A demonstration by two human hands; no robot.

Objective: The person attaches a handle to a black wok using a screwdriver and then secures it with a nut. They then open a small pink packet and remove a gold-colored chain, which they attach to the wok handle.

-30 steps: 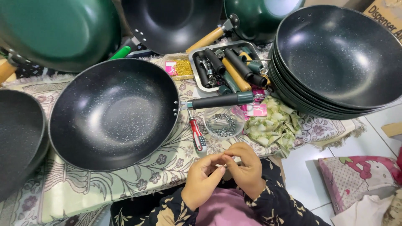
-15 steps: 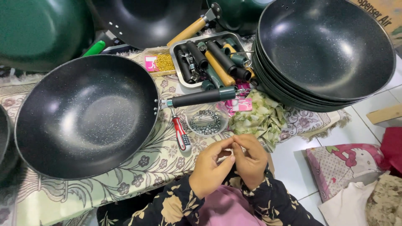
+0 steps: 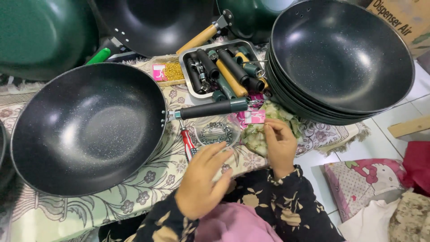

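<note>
Your left hand (image 3: 201, 181) hovers with fingers loosely spread, empty, just this side of the clear bowl of small metal rings (image 3: 218, 132). Your right hand (image 3: 280, 145) has its fingertips pinched together; whether something tiny sits between them, I cannot tell. Beside the left hand lies a red-handled screwdriver (image 3: 187, 142), and beyond it the big black wok (image 3: 87, 127) with its dark handle (image 3: 210, 109). Beyond the right hand: a metal tray of handles (image 3: 221, 71) and a stack of woks (image 3: 340, 58). Everything rests on a floral cloth (image 3: 134, 197) over white floor tiles (image 3: 380, 143).
</note>
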